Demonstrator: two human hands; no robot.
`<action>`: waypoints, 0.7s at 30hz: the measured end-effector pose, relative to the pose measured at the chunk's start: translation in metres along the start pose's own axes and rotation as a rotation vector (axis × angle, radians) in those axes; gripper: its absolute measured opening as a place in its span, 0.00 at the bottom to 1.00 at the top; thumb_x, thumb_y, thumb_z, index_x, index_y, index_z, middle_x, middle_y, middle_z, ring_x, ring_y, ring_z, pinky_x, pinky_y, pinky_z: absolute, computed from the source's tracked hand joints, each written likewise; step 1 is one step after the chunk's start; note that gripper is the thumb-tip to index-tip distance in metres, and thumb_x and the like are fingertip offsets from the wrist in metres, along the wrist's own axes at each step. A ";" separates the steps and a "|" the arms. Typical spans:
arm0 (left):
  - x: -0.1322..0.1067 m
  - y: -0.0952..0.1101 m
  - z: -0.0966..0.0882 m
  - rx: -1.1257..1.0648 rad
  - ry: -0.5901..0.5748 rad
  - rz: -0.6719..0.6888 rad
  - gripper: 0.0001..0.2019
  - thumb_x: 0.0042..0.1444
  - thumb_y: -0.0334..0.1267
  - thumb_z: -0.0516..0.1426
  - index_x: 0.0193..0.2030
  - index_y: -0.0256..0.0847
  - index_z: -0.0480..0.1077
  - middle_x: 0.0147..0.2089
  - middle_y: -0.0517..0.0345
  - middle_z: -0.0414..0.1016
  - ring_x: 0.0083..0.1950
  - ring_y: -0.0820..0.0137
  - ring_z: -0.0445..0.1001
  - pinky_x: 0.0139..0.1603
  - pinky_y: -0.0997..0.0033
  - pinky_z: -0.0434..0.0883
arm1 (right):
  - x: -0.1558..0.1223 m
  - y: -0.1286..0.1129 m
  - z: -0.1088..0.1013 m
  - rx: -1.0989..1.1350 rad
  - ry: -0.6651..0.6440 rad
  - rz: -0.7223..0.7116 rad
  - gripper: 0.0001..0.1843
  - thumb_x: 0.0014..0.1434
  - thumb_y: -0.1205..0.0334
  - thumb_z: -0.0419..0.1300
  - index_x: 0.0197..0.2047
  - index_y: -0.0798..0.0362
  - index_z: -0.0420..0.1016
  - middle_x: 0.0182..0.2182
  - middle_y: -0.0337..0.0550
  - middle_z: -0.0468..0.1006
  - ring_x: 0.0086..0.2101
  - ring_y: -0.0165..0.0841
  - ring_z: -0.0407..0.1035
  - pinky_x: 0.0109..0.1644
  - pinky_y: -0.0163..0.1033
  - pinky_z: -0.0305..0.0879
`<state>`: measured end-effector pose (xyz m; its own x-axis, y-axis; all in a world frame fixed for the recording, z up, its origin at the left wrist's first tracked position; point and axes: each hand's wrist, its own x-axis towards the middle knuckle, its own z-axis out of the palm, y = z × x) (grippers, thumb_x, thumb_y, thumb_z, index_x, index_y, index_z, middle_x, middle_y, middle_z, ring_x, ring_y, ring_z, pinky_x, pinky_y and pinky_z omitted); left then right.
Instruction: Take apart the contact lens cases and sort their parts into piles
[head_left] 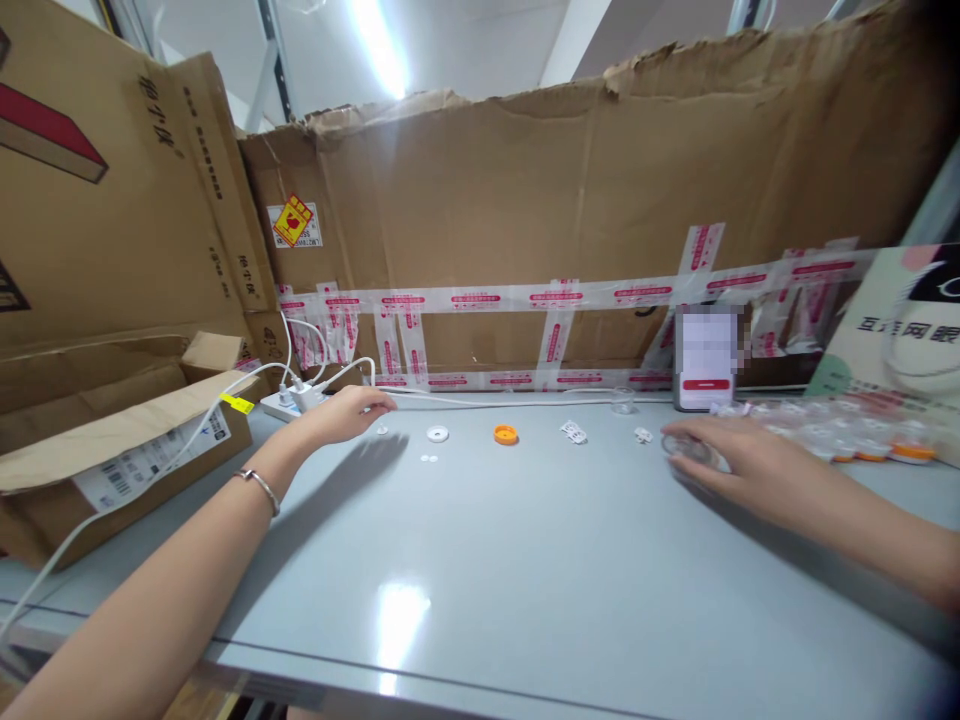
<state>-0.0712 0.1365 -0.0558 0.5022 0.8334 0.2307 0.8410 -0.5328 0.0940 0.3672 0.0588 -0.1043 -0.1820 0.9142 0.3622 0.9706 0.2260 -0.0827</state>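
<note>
My left hand (pixel 349 412) is above the back left of the grey table, its fingertips drawn together. Whether anything sits between them is hidden. Just below the fingertips lies a small white piece (pixel 382 430). My right hand (pixel 724 450) grips a clear round plastic cover (pixel 694 448), slightly blurred, close to the tabletop. Between the hands, a white ring-shaped part (pixel 438 434), an orange round cap (pixel 505 435), white plastic pieces (pixel 574 432) and a smaller white piece (pixel 643 436) lie in a row. Two tiny white discs (pixel 429 458) are in front of the white ring.
A clear round container (pixel 622 402) stands at the back, left of an upright phone (pixel 705 358). Bagged clear and orange parts (pixel 847 430) lie at right. An open cardboard box (pixel 127 440) and a power strip (pixel 289 400) with cables are at left. Tall cardboard (pixel 480 220) walls the back.
</note>
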 end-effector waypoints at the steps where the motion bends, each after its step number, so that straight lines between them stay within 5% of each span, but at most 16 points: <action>1: 0.000 0.003 -0.001 -0.001 0.003 0.010 0.16 0.55 0.38 0.45 0.41 0.38 0.70 0.44 0.54 0.74 0.43 0.68 0.70 0.44 0.73 0.66 | 0.001 -0.013 -0.003 0.101 -0.021 0.029 0.16 0.54 0.55 0.51 0.43 0.53 0.68 0.43 0.52 0.73 0.42 0.43 0.67 0.46 0.46 0.61; 6: -0.005 0.032 -0.004 -0.041 0.023 0.091 0.15 0.57 0.42 0.46 0.43 0.39 0.70 0.43 0.53 0.73 0.42 0.68 0.70 0.45 0.72 0.66 | 0.009 -0.082 -0.013 0.586 -0.208 0.043 0.18 0.50 0.48 0.55 0.39 0.51 0.70 0.37 0.45 0.75 0.37 0.38 0.69 0.42 0.43 0.64; 12: -0.017 0.100 0.006 -0.239 -0.152 0.169 0.21 0.54 0.52 0.51 0.49 0.42 0.66 0.46 0.53 0.71 0.44 0.67 0.69 0.43 0.72 0.65 | 0.018 -0.132 0.001 0.864 -0.285 -0.024 0.17 0.47 0.49 0.59 0.34 0.54 0.68 0.29 0.40 0.74 0.29 0.31 0.67 0.34 0.37 0.64; 17: -0.019 0.140 0.031 -0.519 -0.246 0.144 0.26 0.43 0.57 0.58 0.43 0.39 0.66 0.39 0.53 0.71 0.36 0.68 0.69 0.30 0.74 0.64 | 0.017 -0.141 0.014 1.001 -0.159 -0.032 0.18 0.47 0.47 0.60 0.33 0.53 0.66 0.28 0.38 0.69 0.27 0.28 0.64 0.31 0.34 0.61; 21: -0.010 0.163 0.048 -0.784 -0.135 0.117 0.20 0.47 0.50 0.57 0.41 0.38 0.66 0.33 0.58 0.69 0.29 0.73 0.65 0.25 0.76 0.60 | 0.016 -0.144 0.007 1.121 -0.004 -0.022 0.18 0.48 0.47 0.59 0.32 0.52 0.63 0.23 0.34 0.63 0.25 0.27 0.60 0.28 0.33 0.58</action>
<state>0.0705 0.0488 -0.0896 0.6406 0.7496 0.1668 0.4203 -0.5240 0.7408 0.2238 0.0431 -0.0936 -0.2004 0.9067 0.3710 0.2776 0.4157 -0.8661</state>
